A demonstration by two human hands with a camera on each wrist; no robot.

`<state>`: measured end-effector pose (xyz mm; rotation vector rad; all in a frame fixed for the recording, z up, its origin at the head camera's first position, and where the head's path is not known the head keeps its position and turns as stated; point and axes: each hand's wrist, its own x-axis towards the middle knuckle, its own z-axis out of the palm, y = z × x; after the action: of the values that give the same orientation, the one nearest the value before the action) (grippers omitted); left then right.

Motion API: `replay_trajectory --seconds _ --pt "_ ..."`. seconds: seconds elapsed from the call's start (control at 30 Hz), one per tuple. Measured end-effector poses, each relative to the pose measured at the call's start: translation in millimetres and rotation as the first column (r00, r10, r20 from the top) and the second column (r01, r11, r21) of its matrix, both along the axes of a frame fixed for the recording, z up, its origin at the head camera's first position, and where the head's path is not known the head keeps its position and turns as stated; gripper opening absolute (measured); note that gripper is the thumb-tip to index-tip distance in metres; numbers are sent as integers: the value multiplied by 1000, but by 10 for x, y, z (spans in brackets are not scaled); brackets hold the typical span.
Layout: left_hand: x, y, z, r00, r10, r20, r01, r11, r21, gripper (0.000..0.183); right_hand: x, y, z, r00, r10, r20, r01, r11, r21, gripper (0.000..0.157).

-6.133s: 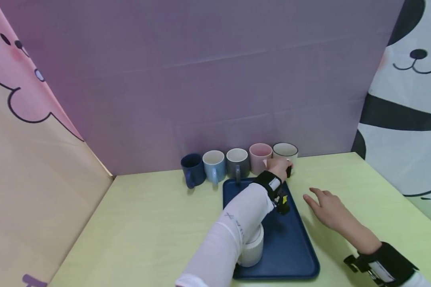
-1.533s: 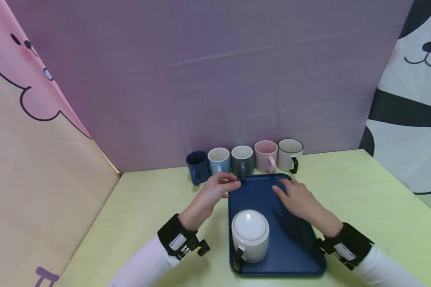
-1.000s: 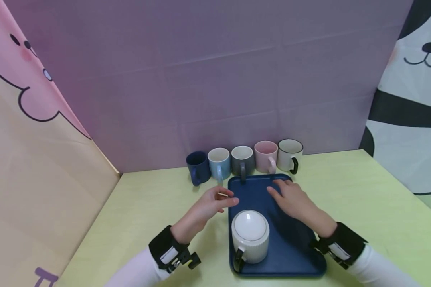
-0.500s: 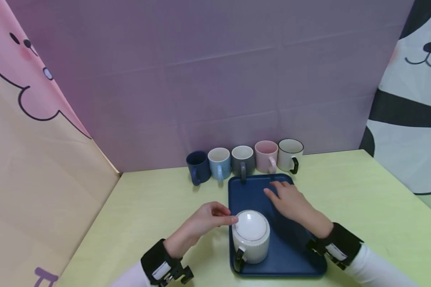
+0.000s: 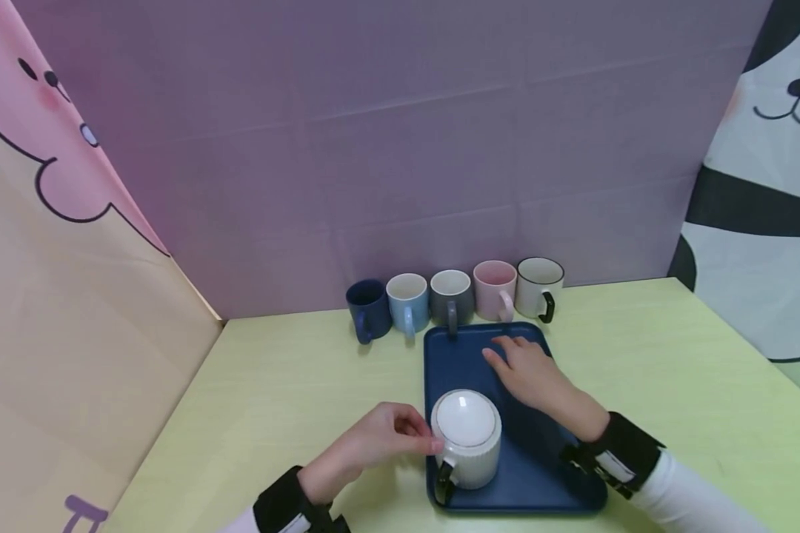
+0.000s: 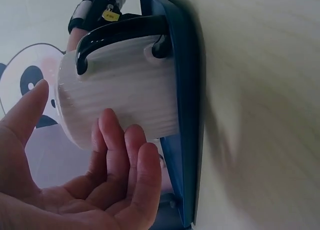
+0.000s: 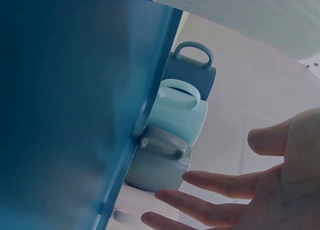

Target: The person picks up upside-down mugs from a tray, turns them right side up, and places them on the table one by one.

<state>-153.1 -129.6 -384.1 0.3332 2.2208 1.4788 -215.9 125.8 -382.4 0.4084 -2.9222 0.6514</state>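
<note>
A ribbed white mug (image 5: 478,463) with a black handle (image 5: 444,481) stands upside down on the near left part of a dark blue tray (image 5: 533,497). My left hand (image 5: 381,440) is at its left side, thumb overlapping the mug in the head view. In the left wrist view, the loosely bent fingers (image 6: 114,145) lie close beside the mug's wall (image 6: 120,89), and the thumb stands apart from it. Over the tray's far right part hangs my right hand (image 5: 533,377), fingers spread and holding nothing.
Along the back wall stand several upright mugs in a row: navy (image 5: 375,314), light blue (image 5: 401,311), grey (image 5: 444,297), pink (image 5: 489,302) and white with a black rim (image 5: 530,296). The tray's far edge lies right before them, on the pale table (image 5: 293,385).
My left hand has moved from the black-rimmed mug in the row, back and down to the upside-down mug's left side. My right hand has come leftward over the tray.
</note>
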Motion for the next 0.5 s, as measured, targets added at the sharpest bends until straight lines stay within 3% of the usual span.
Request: replay_trajectory --seconds 0.5 --pt "124 59 -77 996 -73 44 74 997 -16 25 6 -92 18 999 -3 41 3 1000 2 51"
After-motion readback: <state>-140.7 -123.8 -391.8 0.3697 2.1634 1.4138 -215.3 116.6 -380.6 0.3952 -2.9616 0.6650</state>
